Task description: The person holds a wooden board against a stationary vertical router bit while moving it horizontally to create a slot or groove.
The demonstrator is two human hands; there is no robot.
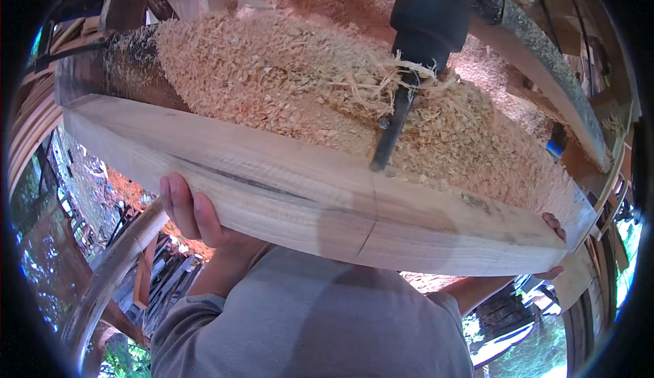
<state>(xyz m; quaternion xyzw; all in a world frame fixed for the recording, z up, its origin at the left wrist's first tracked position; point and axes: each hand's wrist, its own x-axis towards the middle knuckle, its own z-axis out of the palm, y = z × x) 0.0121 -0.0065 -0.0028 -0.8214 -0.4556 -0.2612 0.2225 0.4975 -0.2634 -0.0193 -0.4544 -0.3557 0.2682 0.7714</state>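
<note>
A long pale wooden beam [286, 194] lies across the view in front of my chest, with a dark streak in its grain and a dark line marked across it near the middle. My left hand [194, 214] grips its near face left of centre, fingers bent up against the wood. At the beam's right end my right hand [554, 231] is closed around the wood, with only fingertips and part of the thumb showing. A dark drill bit [395, 129] in a black chuck [430, 17] points down at the beam's far edge, by the marked line. Stringy shavings hang on the bit.
Heaped wood shavings [286, 71] cover the surface behind the beam. A dark block [129, 71] stands at the back left. Wooden boards [545, 71] lie at the upper right. A curved pole [116, 262] and stacked scrap strips [170, 282] are at the lower left.
</note>
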